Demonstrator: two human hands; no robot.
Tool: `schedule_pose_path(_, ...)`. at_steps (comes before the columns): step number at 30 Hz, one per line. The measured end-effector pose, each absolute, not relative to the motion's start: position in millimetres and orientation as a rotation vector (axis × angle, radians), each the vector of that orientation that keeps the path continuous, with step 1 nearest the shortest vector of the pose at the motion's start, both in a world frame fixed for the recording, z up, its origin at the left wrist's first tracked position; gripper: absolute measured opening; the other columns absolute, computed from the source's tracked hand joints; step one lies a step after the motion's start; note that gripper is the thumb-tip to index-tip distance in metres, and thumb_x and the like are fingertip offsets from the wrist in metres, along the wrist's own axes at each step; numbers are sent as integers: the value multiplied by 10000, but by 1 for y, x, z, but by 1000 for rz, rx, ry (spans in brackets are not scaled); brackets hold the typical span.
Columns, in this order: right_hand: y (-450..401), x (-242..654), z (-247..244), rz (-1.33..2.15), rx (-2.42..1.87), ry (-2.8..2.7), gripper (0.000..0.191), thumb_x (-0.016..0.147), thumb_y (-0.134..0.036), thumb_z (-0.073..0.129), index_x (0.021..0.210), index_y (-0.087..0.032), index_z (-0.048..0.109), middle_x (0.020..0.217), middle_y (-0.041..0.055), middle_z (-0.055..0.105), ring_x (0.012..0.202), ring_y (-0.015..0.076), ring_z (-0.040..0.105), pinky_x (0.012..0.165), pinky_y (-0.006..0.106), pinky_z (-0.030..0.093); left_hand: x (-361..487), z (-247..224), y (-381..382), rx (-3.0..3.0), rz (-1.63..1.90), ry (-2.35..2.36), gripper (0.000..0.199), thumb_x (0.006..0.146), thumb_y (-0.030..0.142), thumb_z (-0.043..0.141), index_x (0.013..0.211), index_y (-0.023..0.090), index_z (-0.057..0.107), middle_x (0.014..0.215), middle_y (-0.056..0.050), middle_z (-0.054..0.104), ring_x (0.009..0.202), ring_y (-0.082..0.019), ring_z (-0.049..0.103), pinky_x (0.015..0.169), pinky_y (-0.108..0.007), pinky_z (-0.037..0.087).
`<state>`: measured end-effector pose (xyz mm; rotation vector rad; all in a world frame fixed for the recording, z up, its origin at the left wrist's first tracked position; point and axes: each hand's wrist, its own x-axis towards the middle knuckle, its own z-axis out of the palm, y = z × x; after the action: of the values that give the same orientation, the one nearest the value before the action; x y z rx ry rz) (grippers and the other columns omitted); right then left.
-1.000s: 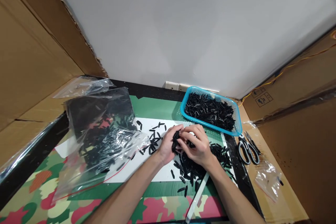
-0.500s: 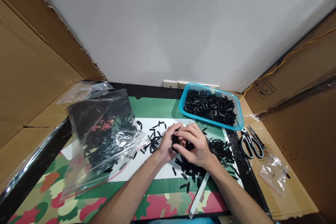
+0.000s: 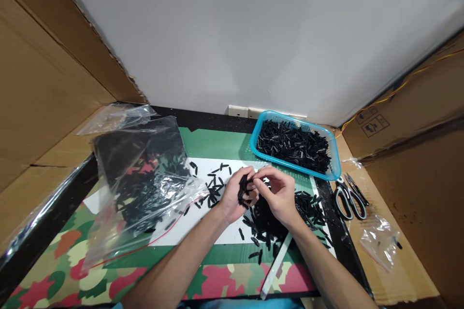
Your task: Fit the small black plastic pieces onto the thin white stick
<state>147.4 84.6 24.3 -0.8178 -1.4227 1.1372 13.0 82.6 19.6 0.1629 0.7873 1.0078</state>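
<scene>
Black pieces sit bunched in the left hand, its fingers curled around them, seemingly so the right hand, thumb and forefinger pinched together, can work at them. Beneath the right hand lies a loose pile, apparently for easy reach; beyond is a blue basket.

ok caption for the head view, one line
Two hands sorting small black pieces beside a blue basket of more
</scene>
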Motion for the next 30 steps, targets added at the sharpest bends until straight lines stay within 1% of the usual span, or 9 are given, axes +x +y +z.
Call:
schedule_pose_path(3, 92, 146, 18, 1226, -839, -1285, 183, 909, -398, 754, 911, -220, 714, 848, 49, 737, 776, 204, 691, 747, 344, 564, 8, 22, 86, 161, 1019, 702, 378, 834, 370, 734, 714, 205, 417, 528, 106, 379, 349, -25, 259, 357, -152, 199)
schedule_pose_path(5, 97, 146, 15, 1266, -863, -1246, 258, 891, -458, 762, 885, -213, 684, 809, 37, 711, 727, 189, 670, 709, 327, 558, 7, 23, 88, 176, 1034, 684, 364, 849, 353, 723, 725, 206, 415, 535, 107, 381, 349, -25, 251, 352, -149, 221)
schedule_pose_path(7, 100, 145, 13, 1299, -886, -1234, 293, 884, -484, 764, 875, -208, 666, 788, 25, 695, 698, 174, 648, 687, 312, 547, 7, 25, 89, 198, 1033, 664, 355, 862, 349, 712, 730, 209, 414, 536, 105, 381, 354, -32, 258, 352, -154, 255)
schedule_pose_path(12, 102, 142, 13, 1278, -966, -1213, 299, 878, -485, 765, 864, -196, 692, 777, 21, 690, 680, 159, 619, 658, 292, 518, 11, 26, 86, 247, 998, 642, 353, 893, 373, 693, 733, 216, 421, 524, 97, 390, 362, -50, 258, 348, -178, 311)
schedule_pose_path(17, 102, 143, 10, 1273, -980, -1149, 269, 882, -447, 769, 864, -185, 711, 762, 15, 677, 643, 140, 571, 610, 272, 476, 13, 23, 85, 257, 964, 621, 373, 914, 389, 674, 706, 206, 424, 528, 85, 403, 360, -46, 251, 341, -178, 287)
schedule_pose_path(20, 103, 143, 9, 1280, -984, -1137, 278, 886, -456, 763, 870, -186, 701, 747, 8, 657, 624, 134, 548, 584, 266, 455, 12, 23, 86, 245, 956, 605, 367, 911, 375, 675, 694, 200, 437, 526, 81, 406, 360, -47, 256, 339, -180, 290)
schedule_pose_path(27, 101, 142, 11, 1284, -989, -1156, 310, 924, -493, 712, 873, -190, 666, 693, -16, 590, 600, 131, 504, 578, 269, 429, 13, 22, 87, 208, 1004, 579, 343, 921, 332, 671, 688, 193, 460, 523, 80, 411, 363, -53, 268, 329, -183, 320)
schedule_pose_path(30, 101, 142, 11, 1243, -1004, -1184, 312, 944, -491, 690, 883, -186, 669, 698, -19, 586, 601, 126, 496, 587, 267, 428, 12, 20, 87, 206, 1001, 572, 345, 918, 330, 676, 685, 190, 464, 522, 79, 415, 362, -52, 271, 328, -184, 327)
